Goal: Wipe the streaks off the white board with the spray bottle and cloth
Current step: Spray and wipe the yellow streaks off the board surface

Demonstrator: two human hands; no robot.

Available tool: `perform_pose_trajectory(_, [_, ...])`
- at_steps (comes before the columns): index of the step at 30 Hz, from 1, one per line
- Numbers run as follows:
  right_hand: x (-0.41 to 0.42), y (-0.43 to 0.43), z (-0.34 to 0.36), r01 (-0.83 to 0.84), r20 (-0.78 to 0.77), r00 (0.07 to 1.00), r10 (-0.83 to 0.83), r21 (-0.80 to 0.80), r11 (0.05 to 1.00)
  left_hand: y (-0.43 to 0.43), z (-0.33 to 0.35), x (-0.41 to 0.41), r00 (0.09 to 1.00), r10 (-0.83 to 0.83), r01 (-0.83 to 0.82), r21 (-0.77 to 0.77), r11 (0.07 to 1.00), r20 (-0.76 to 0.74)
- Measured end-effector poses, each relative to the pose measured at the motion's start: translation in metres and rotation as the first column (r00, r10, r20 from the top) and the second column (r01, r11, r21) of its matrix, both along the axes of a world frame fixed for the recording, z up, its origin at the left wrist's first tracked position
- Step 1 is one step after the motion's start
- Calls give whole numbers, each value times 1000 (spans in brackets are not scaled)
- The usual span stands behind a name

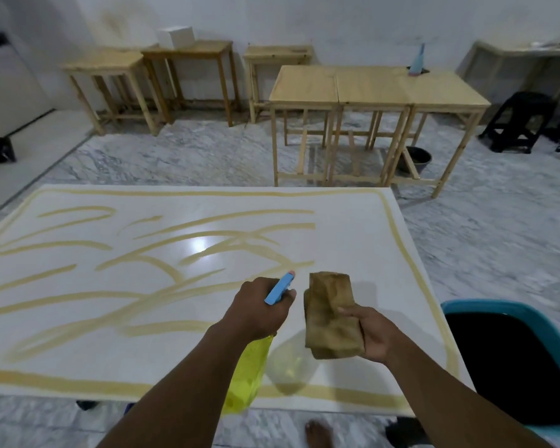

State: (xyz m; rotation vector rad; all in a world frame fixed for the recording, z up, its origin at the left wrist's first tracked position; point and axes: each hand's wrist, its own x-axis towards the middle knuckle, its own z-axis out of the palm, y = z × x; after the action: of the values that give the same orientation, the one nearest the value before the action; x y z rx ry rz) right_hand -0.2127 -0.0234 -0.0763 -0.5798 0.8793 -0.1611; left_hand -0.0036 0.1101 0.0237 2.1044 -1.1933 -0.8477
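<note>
**Both hands loaded above the streaked board**

The left hand [256,310] is wrapped around the neck of a translucent yellow plastic spray bottle with a light blue trigger head [249,373]. The blue nozzle points away from the person and slightly toward the right hand, and the yellow body hangs down below the wrist, over the near edge of the board. The right hand [374,334] is clamped on a folded, brownish-tan cloth [330,315], thumb pressed across its front; the cloth stands up from the fingers, just beside the nozzle without touching it.

Beneath and ahead of both hands lies the large glossy white rectangular board [353,240], flat and filling most of the view. Yellowish-tan streaks [162,263] loop across it, thickest out beyond the left hand, and one streak runs as a border along its edges.

Beside the right forearm stands a teal plastic tub holding dark liquid [485,310]. A bare foot [317,433] shows on the grey marbled floor [498,237] under the right arm. Far beyond the hands stand pale wooden tables [375,87].
</note>
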Motion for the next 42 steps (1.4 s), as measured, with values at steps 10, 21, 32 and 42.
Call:
perform_pose_trajectory(10, [88, -254, 43, -581, -755, 653, -55, -546, 604, -139, -23, 35, 999, -42, 42, 64, 997, 5])
perform_pose_trajectory(21, [100, -320, -111, -899, -871, 416, -262, -436, 22, -239, -72, 54, 994, -76, 74, 18, 997, 78])
perform_pose_trajectory(32, [67, -67, -54, -957, -950, 281, -139, -288, 29, -126, -45, 46, 995, -56, 53, 41, 998, 82])
perform_pose_trajectory(42, [64, 39, 17, 171, -12, 985, -171, -16, 985, 17, 0, 60, 995, -81, 75, 118, 990, 50])
